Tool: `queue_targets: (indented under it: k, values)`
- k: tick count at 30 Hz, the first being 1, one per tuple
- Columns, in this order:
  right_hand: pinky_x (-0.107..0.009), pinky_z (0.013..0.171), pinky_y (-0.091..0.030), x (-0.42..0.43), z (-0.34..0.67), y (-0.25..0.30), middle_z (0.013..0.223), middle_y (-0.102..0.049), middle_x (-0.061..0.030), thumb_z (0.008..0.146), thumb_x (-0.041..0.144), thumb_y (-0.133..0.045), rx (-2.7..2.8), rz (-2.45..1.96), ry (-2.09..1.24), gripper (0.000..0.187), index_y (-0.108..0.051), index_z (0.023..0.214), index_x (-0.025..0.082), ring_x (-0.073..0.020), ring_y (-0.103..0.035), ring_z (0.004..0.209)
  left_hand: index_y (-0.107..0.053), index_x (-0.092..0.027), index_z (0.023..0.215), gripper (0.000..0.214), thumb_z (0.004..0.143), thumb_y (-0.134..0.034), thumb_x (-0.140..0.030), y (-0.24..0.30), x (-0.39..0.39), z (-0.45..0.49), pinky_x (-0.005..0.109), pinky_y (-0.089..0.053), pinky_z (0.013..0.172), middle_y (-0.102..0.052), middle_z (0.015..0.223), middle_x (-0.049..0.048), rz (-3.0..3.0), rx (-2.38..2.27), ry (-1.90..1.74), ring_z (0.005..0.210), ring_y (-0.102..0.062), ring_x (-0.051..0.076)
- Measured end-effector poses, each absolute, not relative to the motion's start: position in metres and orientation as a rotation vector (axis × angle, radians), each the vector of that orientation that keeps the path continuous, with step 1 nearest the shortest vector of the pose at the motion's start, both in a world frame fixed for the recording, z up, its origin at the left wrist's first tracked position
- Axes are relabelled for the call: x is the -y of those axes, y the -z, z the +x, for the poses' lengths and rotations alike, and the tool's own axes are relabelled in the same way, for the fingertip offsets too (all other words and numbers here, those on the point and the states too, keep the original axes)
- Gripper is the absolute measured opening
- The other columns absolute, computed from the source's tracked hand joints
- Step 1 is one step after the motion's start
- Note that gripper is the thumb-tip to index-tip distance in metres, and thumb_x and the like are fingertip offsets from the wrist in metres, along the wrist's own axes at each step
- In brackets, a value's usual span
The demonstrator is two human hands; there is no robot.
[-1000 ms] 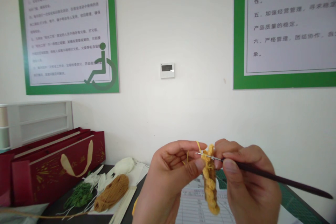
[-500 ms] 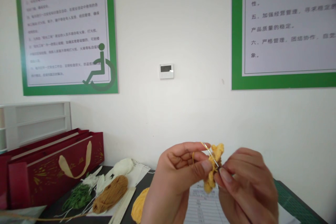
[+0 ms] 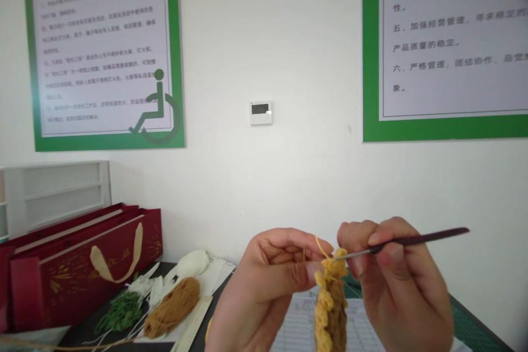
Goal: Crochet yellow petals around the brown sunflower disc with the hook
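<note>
My left hand (image 3: 268, 280) pinches the top edge of a yellow crocheted piece (image 3: 325, 308), which hangs down with a ruffled edge and a browner inner side. A strand of yellow yarn (image 3: 320, 246) runs up over the left forefinger. In my right hand (image 3: 402, 280) is a crochet hook (image 3: 416, 239) with a dark handle, held between thumb and fingers. Its metal shaft points left, and the tip meets the top of the yellow piece beside the left thumb. The very end of the hook is hidden in the stitches.
To the left lie a brown yarn skein (image 3: 173, 308), green yarn (image 3: 119, 311) and white yarn (image 3: 193, 263). Red gift bags (image 3: 103, 258) stand behind them. Beneath my hands are a printed sheet (image 3: 301, 324) and a green cutting mat (image 3: 470, 324).
The hook has swung from steeply tilted to nearly level, its handle now showing at the right. My right hand has turned and risen slightly. More of the yellow piece hangs in view.
</note>
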State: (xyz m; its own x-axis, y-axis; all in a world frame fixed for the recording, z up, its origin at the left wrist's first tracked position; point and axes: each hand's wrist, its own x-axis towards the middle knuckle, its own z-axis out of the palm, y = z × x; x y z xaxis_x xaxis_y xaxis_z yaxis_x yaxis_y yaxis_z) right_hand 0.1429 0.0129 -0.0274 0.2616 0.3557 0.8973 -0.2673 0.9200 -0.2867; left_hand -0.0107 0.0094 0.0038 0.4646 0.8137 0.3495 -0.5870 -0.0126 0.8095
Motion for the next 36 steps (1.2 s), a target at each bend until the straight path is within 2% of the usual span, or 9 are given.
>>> queue_targets:
  k: [6, 9, 13, 17, 24, 27, 30, 33, 36]
  values:
    - [-0.027, 0.056, -0.054, -0.021, 0.138, 0.030, 0.070, -0.054, 0.0018, 0.103, 0.032, -0.052, 1.257, -0.161, -0.653, 0.019, -0.060, 0.088, 0.024, -0.0135, -0.056, 0.064, -0.084, -0.021, 0.075, 0.013, 0.072, -0.085, -0.009, 0.000, -0.005, -0.005, 0.027, -0.051, 0.078, -0.076, 0.079, 0.0035, 1.402, -0.449, -1.508, 0.083, -0.067, 0.019]
    - [-0.027, 0.061, -0.058, -0.024, 0.137, 0.033, 0.091, -0.062, -0.0027, 0.095, 0.025, -0.067, 1.305, -0.203, -0.463, 0.002, -0.067, 0.093, 0.025, -0.0147, -0.064, 0.078, -0.085, -0.024, 0.077, 0.018, 0.072, -0.083, -0.006, 0.002, -0.005, 0.001, 0.030, -0.050, 0.081, -0.076, 0.080, 0.0028, 1.500, -0.530, -1.671, 0.085, -0.067, 0.020]
    - [-0.031, 0.073, -0.062, -0.027, 0.140, 0.035, 0.112, -0.065, -0.0085, 0.095, 0.025, -0.067, 1.370, -0.270, -0.295, 0.004, -0.070, 0.097, 0.025, -0.0201, -0.069, 0.101, -0.084, -0.023, 0.079, 0.015, 0.074, -0.083, -0.009, 0.003, -0.009, 0.004, 0.033, -0.052, 0.083, -0.078, 0.082, 0.0039, 1.473, -0.458, -1.603, 0.086, -0.070, 0.022]
    - [-0.027, 0.068, -0.060, -0.028, 0.139, 0.034, 0.100, -0.069, -0.0045, 0.099, 0.026, -0.060, 1.390, -0.239, -0.408, 0.008, -0.068, 0.101, 0.026, -0.0158, -0.070, 0.085, -0.083, -0.023, 0.083, 0.016, 0.077, -0.080, -0.009, 0.004, -0.013, 0.002, 0.035, -0.053, 0.085, -0.078, 0.084, 0.0045, 1.601, -0.507, -1.674, 0.089, -0.071, 0.024]
    - [-0.021, 0.063, -0.050, -0.029, 0.147, 0.036, 0.090, -0.067, -0.0007, 0.093, 0.034, -0.073, 1.306, -0.486, -0.508, 0.008, -0.070, 0.094, 0.027, -0.0122, -0.060, 0.075, -0.081, -0.022, 0.085, 0.014, 0.080, -0.079, -0.009, 0.005, -0.023, -0.006, 0.038, -0.050, 0.090, -0.077, 0.091, 0.0056, 1.858, -0.567, -1.775, 0.092, -0.069, 0.023]
    - [-0.023, 0.050, -0.043, -0.032, 0.162, 0.035, 0.084, -0.065, -0.0007, 0.090, 0.040, -0.075, 1.335, -0.529, -0.719, 0.015, -0.069, 0.090, 0.026, -0.0120, -0.056, 0.062, -0.079, -0.023, 0.093, 0.016, 0.081, -0.082, -0.014, 0.005, -0.031, -0.016, 0.035, -0.055, 0.091, -0.077, 0.093, 0.0036, 1.781, -0.473, -1.719, 0.095, -0.071, 0.021]
    - [-0.024, 0.048, -0.042, -0.034, 0.172, 0.033, 0.080, -0.063, 0.0004, 0.086, 0.043, -0.078, 1.313, -0.521, -0.868, 0.019, -0.067, 0.086, 0.028, -0.0121, -0.054, 0.059, -0.075, -0.024, 0.091, 0.012, 0.083, -0.079, -0.017, 0.005, -0.042, -0.028, 0.029, -0.058, 0.081, -0.074, 0.091, 0.0010, 1.699, -0.409, -1.739, 0.086, -0.071, 0.016]
    - [-0.024, 0.048, -0.042, -0.033, 0.177, 0.031, 0.081, -0.063, 0.0000, 0.084, 0.043, -0.080, 1.320, -0.541, -0.932, 0.020, -0.067, 0.082, 0.027, -0.0122, -0.054, 0.060, -0.071, -0.025, 0.093, 0.005, 0.090, -0.068, -0.024, 0.007, -0.052, -0.043, 0.021, -0.047, 0.051, -0.069, 0.086, -0.0009, 1.706, -0.412, -1.719, 0.058, -0.054, 0.008]
    - [-0.024, 0.049, -0.043, -0.030, 0.183, 0.029, 0.080, -0.063, -0.0006, 0.082, 0.044, -0.081, 1.341, -0.567, -0.953, 0.022, -0.068, 0.081, 0.026, -0.0124, -0.054, 0.062, -0.072, -0.025, 0.106, 0.035, 0.073, -0.082, -0.020, 0.008, -0.058, -0.056, 0.022, -0.048, 0.057, -0.069, 0.102, 0.0034, 1.874, -0.520, -1.550, 0.072, -0.053, 0.011]
